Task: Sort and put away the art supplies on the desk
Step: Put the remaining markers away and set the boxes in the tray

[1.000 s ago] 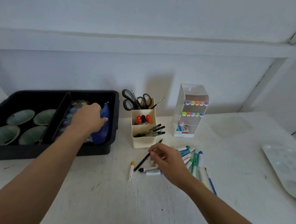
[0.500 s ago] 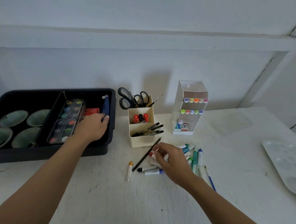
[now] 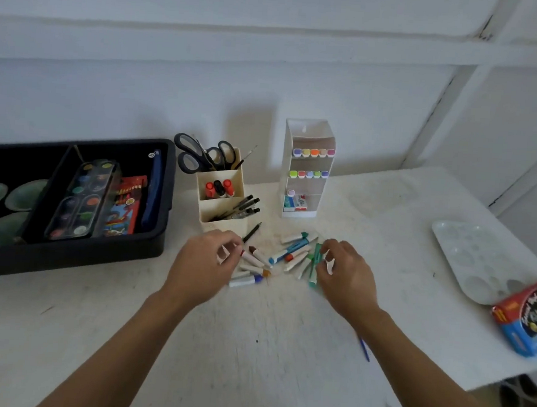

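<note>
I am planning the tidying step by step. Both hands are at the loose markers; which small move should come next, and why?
Probably the right hand should pinch the green marker beside its fingers and lift it toward the white marker rack. The markers lie jumbled on the desk, and the rack's third shelf holds only one marker, so there seems room.

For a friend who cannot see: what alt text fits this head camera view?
The left hand and right hand reach into loose markers on a white desk; behind stand a cream pen holder, a marker rack and a black tray.
</note>
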